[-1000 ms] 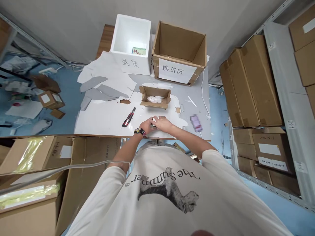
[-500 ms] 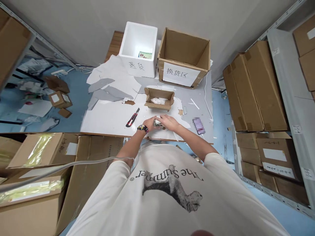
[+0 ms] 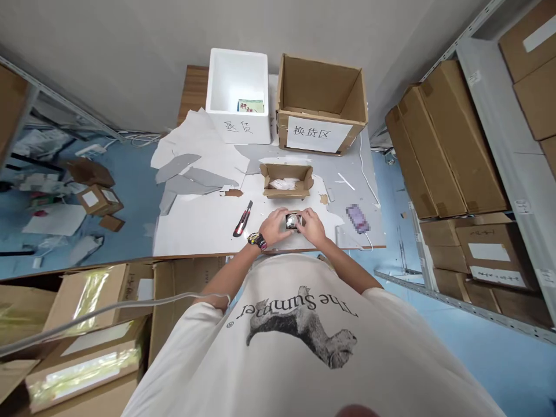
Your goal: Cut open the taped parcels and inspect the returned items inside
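Between my hands, close to the table's front edge, is a small dark box with something pale and shiny showing on its top. My left hand, with a patterned watch on the wrist, grips its left side. My right hand has its fingers on the right side of the same box. Just beyond them stands an open cardboard box with white pieces inside. To the left of my left hand lies a red and black utility knife.
At the back stand a white foam box with a green packet in it and a large open carton with a handwritten label. A phone lies at right. Torn paper covers the left. Shelved cartons flank the right.
My right hand has shifted from over the top of the small box to its right side, uncovering its top. The view has tilted and moved slightly.
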A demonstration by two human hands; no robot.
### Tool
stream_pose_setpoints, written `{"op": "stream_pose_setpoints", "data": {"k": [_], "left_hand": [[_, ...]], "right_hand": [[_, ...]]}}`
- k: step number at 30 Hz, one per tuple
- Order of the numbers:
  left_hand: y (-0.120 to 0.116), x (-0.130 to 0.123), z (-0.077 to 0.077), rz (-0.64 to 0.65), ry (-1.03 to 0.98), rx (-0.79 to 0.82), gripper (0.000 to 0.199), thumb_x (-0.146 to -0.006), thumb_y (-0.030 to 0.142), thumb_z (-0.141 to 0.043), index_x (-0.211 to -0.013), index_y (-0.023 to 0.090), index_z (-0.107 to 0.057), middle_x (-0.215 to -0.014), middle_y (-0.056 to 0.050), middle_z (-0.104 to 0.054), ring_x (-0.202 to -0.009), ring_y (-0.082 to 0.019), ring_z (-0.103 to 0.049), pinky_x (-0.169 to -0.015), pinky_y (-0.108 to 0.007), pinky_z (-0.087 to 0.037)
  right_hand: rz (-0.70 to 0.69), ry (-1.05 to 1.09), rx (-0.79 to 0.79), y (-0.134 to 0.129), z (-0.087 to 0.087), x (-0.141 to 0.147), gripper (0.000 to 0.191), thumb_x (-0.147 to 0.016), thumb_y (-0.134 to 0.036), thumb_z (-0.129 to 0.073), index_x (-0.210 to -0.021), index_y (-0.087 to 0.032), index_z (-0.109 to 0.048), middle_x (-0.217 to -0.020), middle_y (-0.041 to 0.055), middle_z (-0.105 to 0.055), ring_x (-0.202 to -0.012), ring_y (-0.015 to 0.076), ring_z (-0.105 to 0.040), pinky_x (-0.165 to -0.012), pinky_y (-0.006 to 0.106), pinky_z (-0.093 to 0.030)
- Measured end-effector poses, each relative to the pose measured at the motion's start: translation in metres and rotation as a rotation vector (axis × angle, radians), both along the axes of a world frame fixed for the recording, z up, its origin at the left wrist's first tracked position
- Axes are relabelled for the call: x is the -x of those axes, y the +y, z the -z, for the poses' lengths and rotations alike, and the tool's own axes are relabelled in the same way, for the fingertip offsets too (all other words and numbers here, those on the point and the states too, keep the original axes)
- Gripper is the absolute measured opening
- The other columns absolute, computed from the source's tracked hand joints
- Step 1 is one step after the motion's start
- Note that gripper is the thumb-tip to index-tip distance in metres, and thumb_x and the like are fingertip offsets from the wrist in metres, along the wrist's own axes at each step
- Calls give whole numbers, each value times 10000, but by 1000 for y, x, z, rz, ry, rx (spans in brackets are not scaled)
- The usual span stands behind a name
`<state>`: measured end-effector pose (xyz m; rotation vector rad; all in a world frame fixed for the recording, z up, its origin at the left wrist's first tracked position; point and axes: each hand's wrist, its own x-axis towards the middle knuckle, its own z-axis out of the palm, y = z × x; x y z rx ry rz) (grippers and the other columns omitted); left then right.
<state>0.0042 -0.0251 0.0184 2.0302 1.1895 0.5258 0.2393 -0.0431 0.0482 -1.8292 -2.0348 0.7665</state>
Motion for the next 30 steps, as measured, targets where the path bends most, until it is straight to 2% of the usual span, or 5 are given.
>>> {"op": "stream_pose_setpoints", "data": {"k": [4, 10, 20, 26, 30], "left_hand": [[20, -8, 4, 161, 29, 54, 870, -848, 340, -964, -1628, 241, -591, -1641, -175, -676, -1559, -412, -629, -1349, -581, -494], [26, -11, 22, 101, 64, 101, 823, -865, 268, -916, -1617, 245, -583, -1573, -162, -729, -1459, -389, -715, -1214, -520, -602], [37, -20, 24, 84, -39, 168, 812, -818, 367, -957, -1537, 190, -624, -1491, -204, -756, -1426, -461, -704, -1228, -583, -566], [56, 23, -7, 152, -386, 224, 983, -680, 525, -1027, -1541, 188, -696, -1685, -229, -643, -1643, -518, -509, -1444, -674, -282], [66, 49, -50, 4, -656, 564, 822, -938, 786, -806, -1532, 225, -720, -1657, -201, -685, -1622, -454, -557, -1348, -656, -452]], "right_hand": [[-26, -234, 74, 8, -5, 18, 374, -889, -312, -962, -1236, -258, -833, -1458, 162, -661, -1287, 376, -597, -923, 461, -681], [-64, -397, 132, 33, -24, 48, 380, -853, -214, -953, -1204, -195, -811, -1403, 197, -688, -1275, 371, -615, -933, 440, -689], [294, 251, -225, 10, -81, 12, 519, -830, -351, -804, -1323, -210, -721, -1244, 94, -774, -1064, 266, -747, -993, 420, -675], [625, 764, -408, 29, -113, -5, 547, -857, -538, -847, -1313, -251, -758, -1352, 123, -825, -1276, 324, -769, -1083, 469, -671], [561, 897, -316, 45, -130, 10, 624, -822, -642, -901, -1315, -279, -780, -1412, 125, -826, -1308, 354, -760, -986, 459, -697]]}}
